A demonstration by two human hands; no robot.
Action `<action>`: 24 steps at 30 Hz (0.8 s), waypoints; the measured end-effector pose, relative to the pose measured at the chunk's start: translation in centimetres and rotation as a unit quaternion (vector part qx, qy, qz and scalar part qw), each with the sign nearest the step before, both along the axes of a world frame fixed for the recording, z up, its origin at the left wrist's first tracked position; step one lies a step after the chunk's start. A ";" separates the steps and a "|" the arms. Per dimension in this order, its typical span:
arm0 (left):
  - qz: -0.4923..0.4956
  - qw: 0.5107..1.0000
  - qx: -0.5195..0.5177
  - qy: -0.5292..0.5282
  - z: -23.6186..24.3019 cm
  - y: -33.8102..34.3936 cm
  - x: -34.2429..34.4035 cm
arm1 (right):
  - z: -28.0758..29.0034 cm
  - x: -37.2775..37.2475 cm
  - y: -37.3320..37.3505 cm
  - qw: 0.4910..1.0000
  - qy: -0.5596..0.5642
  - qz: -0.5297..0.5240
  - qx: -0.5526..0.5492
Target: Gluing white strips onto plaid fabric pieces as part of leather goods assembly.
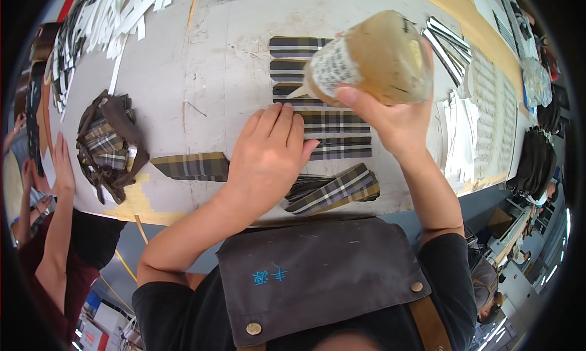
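Note:
My right hand (390,122) grips a large, see-through squeeze bottle (394,61) with yellowish-brown contents, probably glue, and a label. The bottle is tipped, and its pale nozzle (298,93) points down-left over plaid fabric strips (339,122) laid in a row. Whether the tip touches the cloth I cannot tell. My left hand (268,146) lies flat, fingers stretched out, with its fingertips at the left ends of the strips. Close to its wrist, another plaid piece (192,167) lies to the left, and a stack of plaid strips (339,191) lies to the right near the table edge.
A tangled bundle of brown and plaid fabric (108,143) sits on the table's left. Loose white strips (137,12) spread across the far left; more white pieces (459,131) and dark-and-white strips (447,49) lie at right. Another person's hand (62,165) rests at the left edge.

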State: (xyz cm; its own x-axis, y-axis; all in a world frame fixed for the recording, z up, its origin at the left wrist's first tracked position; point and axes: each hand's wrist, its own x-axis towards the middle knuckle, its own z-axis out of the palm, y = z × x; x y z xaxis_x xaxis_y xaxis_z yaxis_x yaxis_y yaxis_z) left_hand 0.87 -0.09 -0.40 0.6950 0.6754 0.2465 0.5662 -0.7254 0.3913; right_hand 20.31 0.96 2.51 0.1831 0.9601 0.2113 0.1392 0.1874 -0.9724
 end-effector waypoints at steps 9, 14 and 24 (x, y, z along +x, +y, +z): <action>-0.001 1.000 -0.011 -0.010 0.1 0.0 0.0 | 0.5 -0.7 0.3 0.998 -0.061 -0.002 -0.011; -0.003 1.000 -0.016 -0.015 0.1 0.1 -0.3 | 2.7 5.9 -1.4 0.990 -0.092 -0.063 -0.089; 0.031 0.997 0.019 -0.074 0.1 2.7 -0.3 | 2.5 3.9 1.1 0.997 -0.031 -0.066 0.024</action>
